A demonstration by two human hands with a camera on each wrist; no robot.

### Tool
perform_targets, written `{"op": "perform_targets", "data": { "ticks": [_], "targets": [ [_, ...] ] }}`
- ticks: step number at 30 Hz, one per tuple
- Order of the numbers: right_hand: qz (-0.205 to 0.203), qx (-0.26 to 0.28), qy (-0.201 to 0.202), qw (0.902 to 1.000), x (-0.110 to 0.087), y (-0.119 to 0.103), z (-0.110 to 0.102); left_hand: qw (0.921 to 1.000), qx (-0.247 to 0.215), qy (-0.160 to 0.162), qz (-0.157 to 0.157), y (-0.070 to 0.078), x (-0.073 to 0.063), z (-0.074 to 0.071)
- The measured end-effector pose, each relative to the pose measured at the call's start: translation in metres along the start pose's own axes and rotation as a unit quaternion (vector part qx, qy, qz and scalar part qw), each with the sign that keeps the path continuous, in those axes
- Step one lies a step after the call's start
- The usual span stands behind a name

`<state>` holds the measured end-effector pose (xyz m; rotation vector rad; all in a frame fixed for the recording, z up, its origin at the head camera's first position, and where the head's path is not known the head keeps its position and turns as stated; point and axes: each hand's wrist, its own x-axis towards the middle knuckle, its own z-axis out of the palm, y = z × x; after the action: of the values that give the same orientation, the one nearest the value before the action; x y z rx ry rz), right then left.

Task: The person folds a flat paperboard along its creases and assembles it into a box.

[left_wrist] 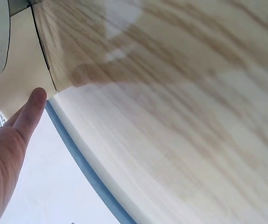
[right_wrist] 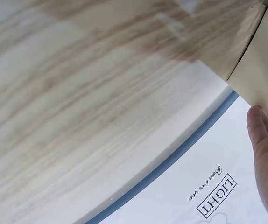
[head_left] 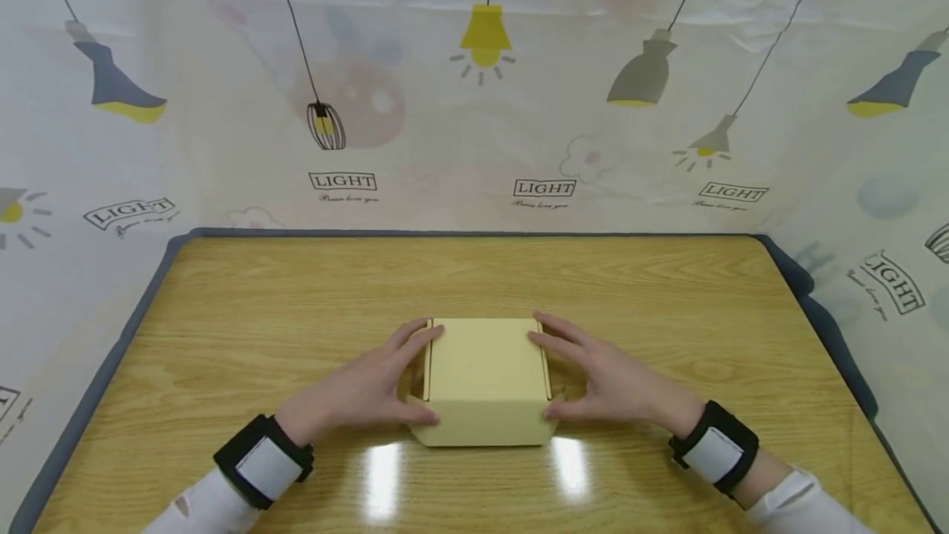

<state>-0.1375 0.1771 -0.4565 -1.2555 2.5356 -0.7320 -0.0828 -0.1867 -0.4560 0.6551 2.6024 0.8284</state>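
A pale yellow cardboard box (head_left: 485, 361) sits on the wooden table in the head view, its flat top facing up. Along its near side a front flap (head_left: 485, 423) slants toward the person, with angled ends sticking out at both sides. My left hand (head_left: 378, 381) grips the box's left side, thumb on the flap's left end and fingers at the upper left edge. Mirroring it, my right hand (head_left: 604, 373) holds the right side, thumb on the flap's right end. Each wrist view shows a thumb against the pale cardboard; the box's interior is hidden.
The wood-grain table (head_left: 296, 287) has a grey-blue edge (head_left: 474, 232) at the back and sides. Behind it hangs a white backdrop (head_left: 437, 130) printed with lamps. Black wrist straps (head_left: 264, 461) and white sleeves are on both arms.
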Motion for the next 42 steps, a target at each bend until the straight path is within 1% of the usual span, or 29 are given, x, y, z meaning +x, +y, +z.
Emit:
{"op": "perform_targets", "data": {
  "ticks": [8,16,21,23,26,28,31,34,38,42],
  "targets": [
    [0.001,-0.006,0.005,1.0,0.001,-0.002,0.001,0.9996,-0.018,0.022,-0.002,0.003,0.001,0.001],
    [0.001,-0.017,0.003,0.9999,0.004,-0.005,0.0,0.9993,-0.02,0.033,0.001,0.007,0.001,-0.001],
    [0.0,-0.011,0.005,0.9999,0.004,-0.007,0.0,0.9993,-0.021,0.031,-0.002,0.009,-0.001,-0.003],
    [-0.001,0.006,0.006,1.0,0.004,-0.007,-0.002,0.9991,-0.032,0.026,-0.004,0.009,-0.002,-0.005],
    [0.004,0.04,0.003,0.9992,0.005,-0.009,-0.006,0.9978,-0.063,0.013,-0.012,0.01,-0.002,-0.01],
    [0.01,0.061,-0.002,0.9981,0.007,-0.01,-0.01,0.9956,-0.091,0.0,-0.021,0.01,-0.003,-0.015],
    [0.019,0.078,-0.014,0.9967,0.01,-0.009,-0.016,0.9924,-0.116,-0.015,-0.037,0.009,-0.002,-0.02],
    [0.028,0.095,-0.027,0.9947,0.014,-0.006,-0.019,0.9902,-0.129,-0.027,-0.047,0.008,0.0,-0.024],
    [0.037,0.137,-0.048,0.9888,0.018,-0.001,-0.022,0.9874,-0.144,-0.038,-0.054,0.004,0.005,-0.026],
    [0.032,0.172,-0.057,0.9828,0.022,0.0,-0.024,0.9856,-0.155,-0.035,-0.058,-0.001,0.008,-0.028]
  ]
}}
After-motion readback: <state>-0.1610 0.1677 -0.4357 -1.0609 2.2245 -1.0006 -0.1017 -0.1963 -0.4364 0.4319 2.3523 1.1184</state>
